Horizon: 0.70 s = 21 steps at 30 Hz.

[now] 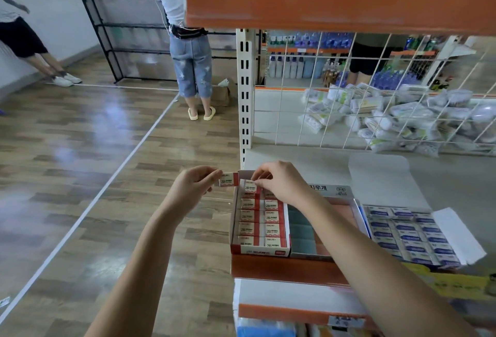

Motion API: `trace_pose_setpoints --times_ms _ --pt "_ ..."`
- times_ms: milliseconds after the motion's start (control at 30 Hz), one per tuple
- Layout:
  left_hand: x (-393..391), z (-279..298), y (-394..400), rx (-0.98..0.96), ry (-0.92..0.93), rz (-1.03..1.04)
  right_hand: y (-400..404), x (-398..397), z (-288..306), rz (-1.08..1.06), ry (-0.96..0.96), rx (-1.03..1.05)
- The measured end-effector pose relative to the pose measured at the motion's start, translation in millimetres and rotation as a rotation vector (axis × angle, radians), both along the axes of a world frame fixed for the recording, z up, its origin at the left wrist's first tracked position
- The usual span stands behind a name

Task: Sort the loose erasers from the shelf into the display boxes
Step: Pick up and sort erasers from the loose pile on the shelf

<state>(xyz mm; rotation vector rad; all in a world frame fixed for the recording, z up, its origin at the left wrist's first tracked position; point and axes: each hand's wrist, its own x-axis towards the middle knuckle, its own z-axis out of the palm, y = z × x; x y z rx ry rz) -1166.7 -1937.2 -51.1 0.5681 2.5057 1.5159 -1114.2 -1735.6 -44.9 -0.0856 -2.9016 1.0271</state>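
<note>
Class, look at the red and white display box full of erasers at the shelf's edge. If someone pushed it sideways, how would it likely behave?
The red display box is low and wide, so it would probably slide, not tip. Its thin card walls look likely to flex. It sits at the shelf's left edge, so a leftward push could send it off. The right hand touching an eraser inside may steady it slightly.

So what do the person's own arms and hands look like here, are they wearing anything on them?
Both arms are bare up to the frame edge: no sleeves show. The left hand and the right hand carry no gloves, and no rings, watch or bracelets can be seen. No cables or markings show on either arm.
</note>
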Motion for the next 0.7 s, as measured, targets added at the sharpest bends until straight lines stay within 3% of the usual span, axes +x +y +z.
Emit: trace_pose_setpoints --times_ms 700 --pt "-8 -12 7 0.027 -0.043 -0.018 -6 -3 -11 0.096 0.115 0.452"
